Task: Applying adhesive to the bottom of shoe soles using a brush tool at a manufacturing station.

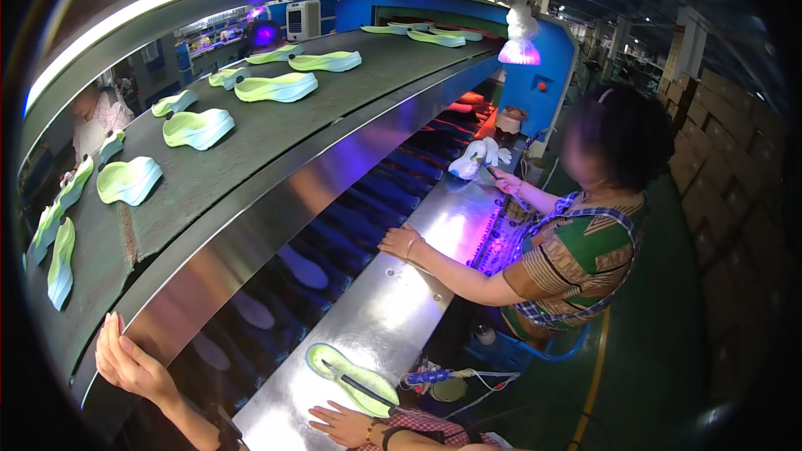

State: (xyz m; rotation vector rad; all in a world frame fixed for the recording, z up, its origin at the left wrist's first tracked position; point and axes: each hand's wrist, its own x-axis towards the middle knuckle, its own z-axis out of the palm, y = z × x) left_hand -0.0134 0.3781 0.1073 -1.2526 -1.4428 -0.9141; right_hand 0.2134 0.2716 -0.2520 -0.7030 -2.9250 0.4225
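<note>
My left hand (134, 359) rests against the metal side panel (251, 255) of the upper conveyor, its fingers stretched up over the edge. My right hand (342, 423) lies flat on the shiny metal ledge (368, 309), fingers spread and nothing in them. Just beyond it is a yellow-green shoe sole (380, 386), hollow side up. A slim black-handled brush (363, 388) lies across that sole, and neither of my hands touches it.
Several green-and-blue soles (280, 88) ride on the upper dark belt (251, 142). Below, a lower belt carries soles (302, 267) under purple light. A co-worker (576, 234) at the right holds a brush near a white shoe piece (468, 163). Stacked cartons (735, 150) line the aisle.
</note>
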